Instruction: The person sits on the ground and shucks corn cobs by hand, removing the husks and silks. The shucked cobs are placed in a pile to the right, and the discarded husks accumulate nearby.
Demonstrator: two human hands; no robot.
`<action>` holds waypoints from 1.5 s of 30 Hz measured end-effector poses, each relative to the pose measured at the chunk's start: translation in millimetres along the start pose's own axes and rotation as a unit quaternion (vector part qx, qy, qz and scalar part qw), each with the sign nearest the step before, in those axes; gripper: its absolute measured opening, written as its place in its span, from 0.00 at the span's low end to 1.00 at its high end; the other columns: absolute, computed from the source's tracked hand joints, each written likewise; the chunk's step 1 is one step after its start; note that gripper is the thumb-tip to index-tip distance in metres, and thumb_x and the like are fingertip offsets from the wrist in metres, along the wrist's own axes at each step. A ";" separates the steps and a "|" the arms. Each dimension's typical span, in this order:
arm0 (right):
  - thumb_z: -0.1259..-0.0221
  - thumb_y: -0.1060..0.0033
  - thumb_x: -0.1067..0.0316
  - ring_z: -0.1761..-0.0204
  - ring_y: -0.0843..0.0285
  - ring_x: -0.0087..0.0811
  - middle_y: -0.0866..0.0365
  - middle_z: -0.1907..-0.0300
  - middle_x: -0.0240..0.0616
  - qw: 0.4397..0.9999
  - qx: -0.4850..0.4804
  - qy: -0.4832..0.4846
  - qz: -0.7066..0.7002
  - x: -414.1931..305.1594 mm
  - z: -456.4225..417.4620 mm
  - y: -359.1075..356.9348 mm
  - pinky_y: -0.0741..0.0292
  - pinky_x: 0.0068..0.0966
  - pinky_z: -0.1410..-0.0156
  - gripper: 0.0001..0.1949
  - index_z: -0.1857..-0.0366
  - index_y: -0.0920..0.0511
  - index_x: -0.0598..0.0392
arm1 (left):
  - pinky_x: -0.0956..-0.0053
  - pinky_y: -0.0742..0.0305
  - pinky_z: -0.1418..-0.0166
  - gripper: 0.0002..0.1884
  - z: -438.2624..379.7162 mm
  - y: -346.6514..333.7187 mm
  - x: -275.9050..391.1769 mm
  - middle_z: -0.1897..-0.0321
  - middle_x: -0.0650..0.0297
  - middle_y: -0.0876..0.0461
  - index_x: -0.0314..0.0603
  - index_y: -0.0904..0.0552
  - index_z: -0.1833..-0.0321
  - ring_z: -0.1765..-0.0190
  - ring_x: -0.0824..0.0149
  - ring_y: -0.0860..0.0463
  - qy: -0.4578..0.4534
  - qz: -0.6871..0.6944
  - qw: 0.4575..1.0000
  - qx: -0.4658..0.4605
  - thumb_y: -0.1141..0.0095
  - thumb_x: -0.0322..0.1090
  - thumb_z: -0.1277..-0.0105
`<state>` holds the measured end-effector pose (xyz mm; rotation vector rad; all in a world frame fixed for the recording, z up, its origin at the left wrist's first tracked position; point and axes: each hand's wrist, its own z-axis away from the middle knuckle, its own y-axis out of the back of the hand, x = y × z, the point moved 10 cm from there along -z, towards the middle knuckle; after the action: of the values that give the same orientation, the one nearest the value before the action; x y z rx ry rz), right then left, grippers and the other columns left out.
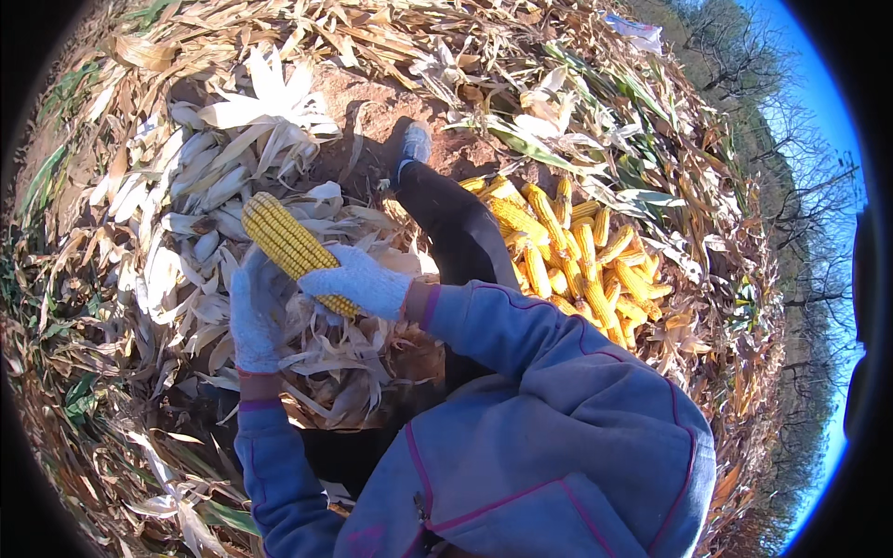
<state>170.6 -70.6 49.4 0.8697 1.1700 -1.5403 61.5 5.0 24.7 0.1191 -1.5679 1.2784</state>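
A husked yellow corn cob is held slantwise in front of me, its kernels bare along the whole visible length. My right hand, in a white knit glove, grips its lower part. Beside the cob's left side is my gloved left hand, fingers pointing up and partly hidden behind the cob; whether it touches the cob I cannot tell. Loose dry husks lie under both hands. Past the cob, unhusked ears in pale husks are heaped on the ground.
A pile of bare yellow cobs lies to the right, beyond my right leg. My shoe rests on reddish soil. Dry stalks and leaves surround me. A white sack lies at the far upper right.
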 end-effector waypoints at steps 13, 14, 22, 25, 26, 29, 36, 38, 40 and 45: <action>0.32 0.42 0.53 0.66 0.21 0.35 0.22 0.64 0.41 0.643 0.522 0.123 -0.546 117.1 173.9 308.9 0.17 0.32 0.65 0.15 0.54 0.28 0.52 | 0.54 0.22 0.41 0.28 -13.4 94.5 -16.9 0.47 0.47 0.18 0.35 0.27 0.36 0.50 0.49 0.17 0.006 0.025 0.994 0.109 0.67 0.53 0.21; 0.32 0.41 0.51 0.68 0.22 0.36 0.24 0.64 0.41 0.627 0.526 0.108 -0.565 150.3 189.2 313.7 0.18 0.33 0.65 0.16 0.52 0.29 0.49 | 0.53 0.21 0.41 0.28 -12.8 99.3 -19.3 0.47 0.47 0.18 0.35 0.27 0.36 0.51 0.49 0.17 0.005 0.012 0.994 0.109 0.67 0.53 0.21; 0.33 0.50 0.35 0.75 0.29 0.34 0.28 0.77 0.37 0.439 0.643 0.114 -0.617 267.6 270.9 335.5 0.22 0.29 0.68 0.24 0.55 0.27 0.47 | 0.61 0.21 0.50 0.24 1.5 123.9 -36.1 0.53 0.52 0.17 0.38 0.25 0.42 0.57 0.55 0.18 0.055 -0.025 0.987 0.146 0.61 0.52 0.22; 0.33 0.51 0.35 0.70 0.23 0.35 0.20 0.68 0.39 0.478 0.636 0.160 -0.584 246.7 282.2 361.2 0.20 0.30 0.62 0.26 0.57 0.24 0.52 | 0.63 0.21 0.51 0.23 13.8 114.1 -40.1 0.56 0.54 0.17 0.38 0.25 0.42 0.59 0.58 0.18 0.055 -0.068 0.969 0.231 0.58 0.51 0.23; 0.31 0.48 0.42 0.66 0.21 0.35 0.19 0.64 0.40 0.510 0.643 0.119 -0.559 268.7 297.1 385.5 0.19 0.30 0.58 0.22 0.57 0.24 0.54 | 0.63 0.20 0.50 0.23 7.8 111.8 -51.4 0.56 0.54 0.17 0.39 0.25 0.41 0.58 0.58 0.18 0.072 -0.073 0.972 0.212 0.58 0.51 0.23; 0.30 0.46 0.53 0.64 0.20 0.35 0.20 0.63 0.39 0.602 0.614 0.137 -0.492 231.3 258.5 380.1 0.18 0.29 0.56 0.15 0.58 0.23 0.56 | 0.63 0.20 0.49 0.22 12.1 129.5 -49.6 0.54 0.54 0.17 0.39 0.26 0.40 0.57 0.58 0.17 0.083 -0.096 0.972 0.197 0.55 0.50 0.24; 0.28 0.45 0.61 0.68 0.22 0.25 0.20 0.66 0.32 0.800 0.509 0.178 -0.264 64.0 197.2 336.3 0.22 0.22 0.64 0.09 0.55 0.23 0.54 | 0.69 0.20 0.54 0.21 14.8 125.3 -49.4 0.59 0.59 0.15 0.42 0.25 0.41 0.60 0.62 0.15 0.084 -0.092 0.975 0.186 0.46 0.48 0.28; 0.27 0.45 0.63 0.68 0.22 0.22 0.19 0.66 0.32 0.835 0.478 0.213 -0.168 6.3 179.2 313.3 0.23 0.19 0.66 0.08 0.53 0.22 0.54 | 0.66 0.21 0.50 0.20 11.6 118.8 -50.8 0.56 0.59 0.15 0.43 0.26 0.40 0.57 0.64 0.16 0.087 -0.116 0.975 0.171 0.49 0.48 0.27; 0.27 0.46 0.64 0.68 0.22 0.21 0.19 0.66 0.31 0.875 0.408 0.221 -0.136 -45.1 145.6 263.6 0.25 0.17 0.67 0.08 0.51 0.22 0.53 | 0.68 0.20 0.52 0.18 15.1 112.3 -46.8 0.57 0.60 0.15 0.44 0.25 0.40 0.58 0.65 0.16 0.080 -0.116 0.975 0.172 0.48 0.46 0.27; 0.27 0.46 0.62 0.64 0.19 0.23 0.18 0.60 0.34 0.954 0.262 0.148 0.005 -80.6 37.8 159.5 0.22 0.19 0.63 0.14 0.44 0.23 0.53 | 0.73 0.20 0.52 0.17 18.9 101.4 -29.1 0.56 0.63 0.16 0.44 0.22 0.40 0.58 0.69 0.16 0.050 -0.156 0.970 0.180 0.45 0.41 0.28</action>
<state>346.4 -94.2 92.9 1.4980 0.9643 -1.7876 -2.0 19.0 -60.5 0.5032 -1.1633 1.2815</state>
